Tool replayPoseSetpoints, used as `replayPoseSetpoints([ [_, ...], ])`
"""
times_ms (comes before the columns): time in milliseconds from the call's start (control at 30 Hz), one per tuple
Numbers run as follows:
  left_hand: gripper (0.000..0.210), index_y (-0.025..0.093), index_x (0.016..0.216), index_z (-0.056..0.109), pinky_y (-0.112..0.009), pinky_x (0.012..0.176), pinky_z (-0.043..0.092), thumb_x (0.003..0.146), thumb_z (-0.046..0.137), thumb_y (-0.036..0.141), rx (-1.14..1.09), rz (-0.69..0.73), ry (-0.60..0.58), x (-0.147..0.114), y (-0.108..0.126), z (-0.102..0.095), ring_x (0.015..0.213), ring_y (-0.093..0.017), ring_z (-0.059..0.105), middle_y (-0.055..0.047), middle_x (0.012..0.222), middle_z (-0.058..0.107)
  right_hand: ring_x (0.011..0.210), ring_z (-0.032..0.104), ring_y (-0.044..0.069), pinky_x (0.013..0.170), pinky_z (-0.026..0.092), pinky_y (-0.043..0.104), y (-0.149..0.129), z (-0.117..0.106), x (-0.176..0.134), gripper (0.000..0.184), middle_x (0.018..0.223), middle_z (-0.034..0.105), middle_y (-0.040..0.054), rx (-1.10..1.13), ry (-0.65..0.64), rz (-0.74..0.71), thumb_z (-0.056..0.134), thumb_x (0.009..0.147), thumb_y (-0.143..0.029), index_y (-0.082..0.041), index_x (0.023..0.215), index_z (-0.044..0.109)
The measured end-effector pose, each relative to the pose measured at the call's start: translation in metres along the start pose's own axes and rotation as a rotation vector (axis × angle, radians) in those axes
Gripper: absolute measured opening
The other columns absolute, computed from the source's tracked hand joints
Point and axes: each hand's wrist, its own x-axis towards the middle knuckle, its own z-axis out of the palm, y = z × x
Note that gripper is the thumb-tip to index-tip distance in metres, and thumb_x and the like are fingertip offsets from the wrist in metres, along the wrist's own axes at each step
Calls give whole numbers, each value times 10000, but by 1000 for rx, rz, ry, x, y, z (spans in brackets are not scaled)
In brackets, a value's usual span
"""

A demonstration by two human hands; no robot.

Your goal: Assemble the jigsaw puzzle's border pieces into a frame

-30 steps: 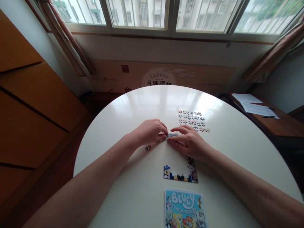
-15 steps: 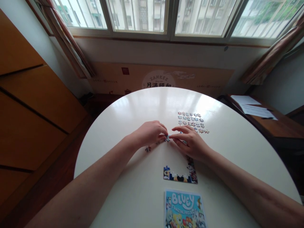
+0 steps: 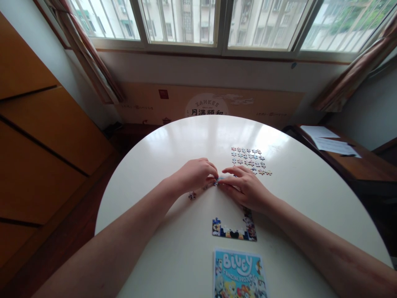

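Note:
My left hand (image 3: 200,173) is closed in a pinch on a small jigsaw piece (image 3: 216,182) above the middle of the white table. Thumb and fingertips cover most of that piece. From the other side my right hand (image 3: 248,187) reaches in, its fingers stretched and apart, with fingertips touching the same spot. A partly joined puzzle border (image 3: 235,234) lies nearer me, its right side running up under my right hand. Some loose pieces (image 3: 192,195) sit below my left wrist, partly hidden by it.
Rows of loose jigsaw pieces (image 3: 248,156) lie beyond my right hand. A blue picture sheet (image 3: 240,271) marked "Bluey" is at the near edge of view. The round white table (image 3: 139,165) stands before a window. Papers (image 3: 335,147) rest on a side desk at right.
My right hand has shifted slightly left, bringing its fingertips closer to my left hand at the piece. My left hand has stayed nearly still. The view has moved slightly.

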Motion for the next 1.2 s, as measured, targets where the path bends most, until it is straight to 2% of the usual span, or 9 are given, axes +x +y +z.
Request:
replayPoseSetpoints([
  [167, 104, 248, 912, 793, -312, 809, 523, 867, 720, 190, 31, -5, -2, 0, 2, -4, 943, -194, 684, -15, 1010, 788, 1065, 633, 281, 943, 517, 503, 0, 0, 0, 240, 1211, 725, 63, 51, 31, -3, 586, 981, -321, -339, 1099, 794],
  [400, 70, 242, 901, 784, -314, 783, 516, 867, 731, 211, 60, -39, -33, 0, 4, -7, 939, -201, 683, -16, 997, 778, 967, 649, 236, 888, 534, 435, -1, -3, 2, 236, 1033, 769, 60, 169, 123, 26, 564, 970, -223, -259, 1025, 791],
  [500, 103, 236, 925, 786, -308, 758, 518, 900, 689, 215, 59, -35, -6, -1, 3, -10, 916, -196, 689, -27, 1002, 780, 932, 659, 227, 866, 536, 419, -1, -5, 3, 217, 981, 776, 57, 184, 171, 36, 571, 957, -198, -234, 993, 782],
  [600, 162, 220, 918, 785, -306, 742, 521, 940, 625, 218, 59, -51, 83, -5, -2, -15, 884, -189, 693, -39, 980, 780, 890, 674, 224, 844, 539, 413, 0, -8, 2, 209, 935, 781, 54, 185, 250, 43, 574, 946, -179, -226, 977, 775],
  [900, 261, 186, 902, 742, -286, 650, 455, 975, 517, 295, 109, -218, 396, -12, -28, -20, 713, -161, 646, -51, 849, 758, 804, 690, 227, 787, 553, 418, 4, -19, -2, 224, 838, 776, 44, 210, 437, 121, 567, 920, -189, -247, 900, 782],
  [1067, 315, 161, 910, 730, -278, 637, 437, 969, 440, 269, 21, -326, 509, -11, -29, -19, 637, -146, 606, -40, 716, 703, 735, 667, 204, 716, 536, 383, 4, -26, -6, 227, 772, 752, 40, 245, 494, 184, 561, 887, -203, -229, 818, 775],
  [1200, 323, 155, 943, 731, -289, 636, 423, 930, 413, 209, 2, -401, 623, -10, -28, -18, 613, -150, 568, -25, 656, 649, 670, 639, 171, 626, 507, 333, 9, -23, -9, 227, 767, 741, 43, 384, 471, 288, 547, 859, -213, -201, 765, 753],
])
